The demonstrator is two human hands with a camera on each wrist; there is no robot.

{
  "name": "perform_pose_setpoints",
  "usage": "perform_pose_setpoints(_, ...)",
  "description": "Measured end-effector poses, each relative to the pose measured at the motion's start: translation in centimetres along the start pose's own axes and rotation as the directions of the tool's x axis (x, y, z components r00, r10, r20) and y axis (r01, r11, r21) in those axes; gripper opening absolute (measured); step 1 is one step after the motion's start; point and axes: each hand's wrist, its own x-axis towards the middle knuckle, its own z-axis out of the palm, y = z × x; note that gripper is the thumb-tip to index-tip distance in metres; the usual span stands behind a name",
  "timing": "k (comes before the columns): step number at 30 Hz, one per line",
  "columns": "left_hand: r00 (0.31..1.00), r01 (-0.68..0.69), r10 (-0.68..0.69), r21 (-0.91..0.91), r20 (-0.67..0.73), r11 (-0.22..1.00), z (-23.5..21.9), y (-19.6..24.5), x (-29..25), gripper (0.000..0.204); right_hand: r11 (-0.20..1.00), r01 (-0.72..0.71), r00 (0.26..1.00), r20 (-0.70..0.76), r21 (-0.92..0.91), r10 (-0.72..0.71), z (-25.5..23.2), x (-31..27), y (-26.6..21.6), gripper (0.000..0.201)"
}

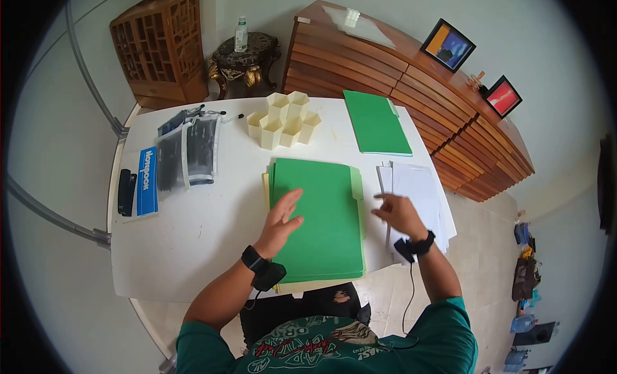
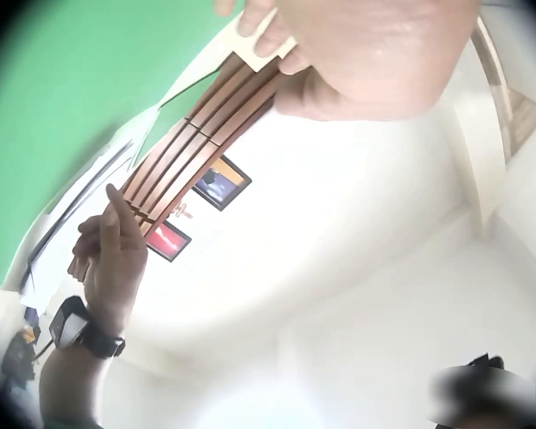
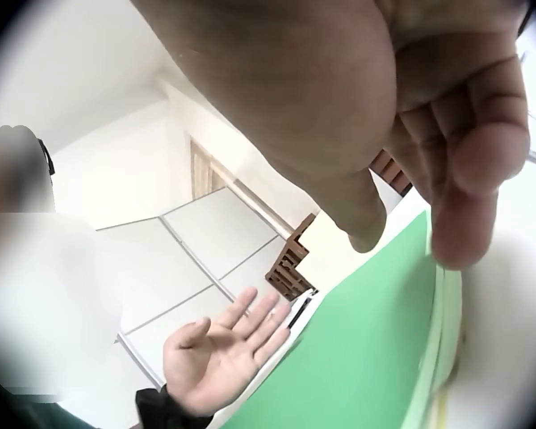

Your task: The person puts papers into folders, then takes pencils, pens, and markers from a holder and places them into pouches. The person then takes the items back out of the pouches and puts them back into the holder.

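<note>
A stack of green folders (image 1: 321,226) lies in front of the person, a cream edge showing beneath it at the left and bottom. Over the left part of the stack is the left hand (image 1: 277,227), its fingers extended and its palm turned inward; it holds nothing. The right hand (image 1: 400,214) hovers near the stack's right edge, overlapping the white papers (image 1: 411,181) in the head view. Its fingers are loosely bent with nothing between them, as the right wrist view also shows. In that view the left palm (image 3: 219,362) faces across the green cover.
Another green folder (image 1: 378,123) lies at the back right. Cream hexagonal holders (image 1: 283,120) stand at the back middle. Zip pouches (image 1: 186,152), a blue notebook (image 1: 148,181) and a black stapler-like object (image 1: 126,192) are on the left of the white table (image 1: 173,245).
</note>
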Motion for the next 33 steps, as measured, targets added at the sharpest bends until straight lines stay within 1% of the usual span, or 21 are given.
perform_pose_setpoints(1, 0.998, 0.064, -0.064, -0.013, -0.002, 0.998, 0.2, -0.2, 0.0, 0.065, 0.999, 0.054, 0.995, -0.086, -0.011, -0.054, -0.4, 1.8, 0.5, 0.043)
perform_pose_setpoints(2, 0.992, 0.126, -0.126, -0.024, 0.000, 0.992, 0.3, -0.4, 0.0, 0.064, 0.988, 0.142, 0.975, -0.165, -0.066, -0.151, -0.6, 4.2, 1.8, 0.046)
perform_pose_setpoints(3, 0.992, 0.125, -0.125, -0.021, 0.000, 0.992, 0.2, -0.5, -0.1, 0.064, 0.972, 0.182, 0.948, -0.236, -0.145, -0.213, -0.6, 6.6, 2.8, 0.051)
perform_pose_setpoints(4, 0.990, 0.140, -0.140, -0.045, -0.003, 0.989, 0.2, -0.5, -0.1, 0.063, 0.980, 0.123, 0.969, -0.195, -0.158, -0.153, -1.3, 8.8, 2.7, 0.058)
perform_pose_setpoints(5, 0.988, 0.154, -0.154, -0.069, -0.005, 0.986, 0.2, -0.5, 0.0, 0.061, 0.934, 0.195, 0.939, -0.216, -0.301, -0.266, -0.8, 11.6, 4.5, 0.066)
perform_pose_setpoints(6, 0.989, 0.150, -0.151, -0.066, -0.004, 0.986, 0.2, -0.4, 0.1, 0.061, 0.933, 0.196, 0.938, -0.220, -0.301, -0.268, -0.6, 13.4, 5.2, 0.066)
perform_pose_setpoints(8, 0.982, 0.182, -0.188, -0.146, -0.027, 0.972, 0.1, -0.3, 0.1, 0.060, 0.867, 0.122, 0.921, -0.270, -0.482, -0.280, -0.1, 16.4, 5.9, 0.072)
perform_pose_setpoints(9, 0.982, 0.180, -0.187, -0.146, -0.030, 0.973, -0.1, -0.3, 0.2, 0.060, 0.910, 0.160, 0.938, -0.228, -0.382, -0.261, -0.1, 17.6, 6.5, 0.071)
perform_pose_setpoints(10, 0.982, 0.180, -0.187, -0.179, -0.027, 0.967, -0.2, -0.2, 0.2, 0.060, 0.909, 0.164, 0.938, -0.224, -0.382, -0.264, -0.4, 17.8, 6.1, 0.071)
perform_pose_setpoints(12, 0.981, 0.178, -0.191, -0.222, -0.037, 0.959, -0.3, -0.2, 0.2, 0.061, 0.930, 0.084, 0.968, -0.194, -0.359, -0.162, -1.1, 18.0, 5.4, 0.059)
perform_pose_setpoints(13, 0.979, 0.185, -0.200, -0.233, -0.042, 0.955, -0.2, 0.1, 0.2, 0.061, 0.928, 0.088, 0.970, -0.182, -0.361, -0.162, -1.2, 18.0, 5.2, 0.059)
perform_pose_setpoints(15, 0.975, 0.200, -0.218, -0.251, -0.045, 0.947, -0.1, 0.2, 0.1, 0.061, 0.891, 0.116, 0.969, -0.147, -0.439, -0.198, -1.1, 17.7, 5.2, 0.039)
perform_pose_setpoints(16, 0.975, 0.201, -0.218, -0.236, -0.045, 0.951, -0.1, 0.2, 0.1, 0.061, 0.891, 0.114, 0.971, -0.141, -0.440, -0.194, -1.0, 17.8, 5.5, 0.039)
perform_pose_setpoints(18, 0.974, 0.208, -0.223, -0.220, -0.044, 0.953, -0.1, 0.1, 0.1, 0.060, 0.830, 0.241, 0.934, -0.112, -0.503, -0.339, -1.0, 18.1, 6.0, 0.025)
perform_pose_setpoints(21, 0.976, 0.200, -0.214, -0.225, -0.039, 0.954, -0.2, 0.2, 0.1, 0.060, 0.817, 0.262, 0.927, -0.100, -0.513, -0.361, -1.0, 18.7, 7.0, 0.019)
perform_pose_setpoints(25, 0.975, 0.205, -0.220, -0.239, -0.037, 0.949, -0.1, 0.3, 0.2, 0.060, 0.794, 0.274, 0.927, -0.070, -0.542, -0.368, -1.3, 18.4, 6.6, 0.023)
perform_pose_setpoints(27, 0.974, 0.209, -0.224, -0.239, -0.037, 0.948, -0.1, 0.4, 0.3, 0.060, 0.801, 0.279, 0.924, -0.078, -0.529, -0.374, -1.5, 18.3, 6.2, 0.034)
perform_pose_setpoints(28, 0.974, 0.211, -0.225, -0.235, -0.036, 0.949, 0.0, 0.4, 0.2, 0.060, 0.800, 0.279, 0.924, -0.078, -0.531, -0.374, -1.6, 18.2, 5.8, 0.034)
perform_pose_setpoints(30, 0.974, 0.210, -0.224, -0.230, -0.036, 0.950, 0.0, 0.4, 0.2, 0.059, 0.802, 0.239, 0.946, -0.053, -0.547, -0.319, -1.8, 18.2, 5.1, 0.045)
perform_pose_setpoints(31, 0.973, 0.213, -0.228, -0.239, -0.038, 0.947, 0.0, 0.4, 0.2, 0.060, 0.801, 0.241, 0.946, -0.053, -0.548, -0.320, -1.7, 18.2, 5.0, 0.045)
perform_pose_setpoints(33, 0.972, 0.214, -0.231, -0.248, -0.040, 0.945, 0.0, 0.4, 0.3, 0.060, 0.716, 0.366, 0.868, -0.059, -0.594, -0.493, -1.6, 18.1, 4.9, 0.045)
